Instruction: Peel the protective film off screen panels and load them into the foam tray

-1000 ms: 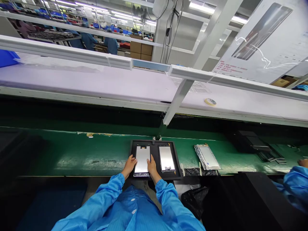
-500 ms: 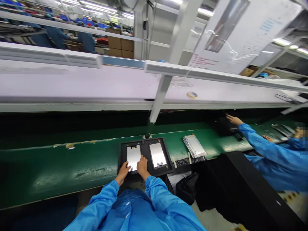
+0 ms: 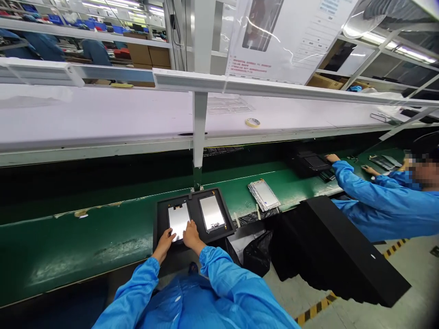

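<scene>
A black foam tray (image 3: 196, 214) lies on the green bench in front of me. Two silver-backed display panels sit side by side in its recesses. At the near end of the left panel (image 3: 179, 218), my left hand (image 3: 165, 241) grips the left edge between thumb and fingers. My right hand (image 3: 191, 235) is closed on the same panel's right edge, its fingertips partly hidden. The right panel (image 3: 211, 213), with a small connector strip at its lower end, lies untouched. To the right, a stack of similar panels (image 3: 265, 195) rests on the bench.
A white shelf (image 3: 130, 114) with a tape roll (image 3: 253, 122) runs behind the green bench (image 3: 103, 246). A post (image 3: 199, 132) stands just beyond the tray. Black foam sheets (image 3: 343, 251) jut out at right, near a co-worker's arm (image 3: 363, 183) and another black tray (image 3: 303, 160).
My view has turned to the right, so the bench and tray appear further left. Both hands stay on the left panel, which remains in the tray. The co-worker's arm has shifted slightly.
</scene>
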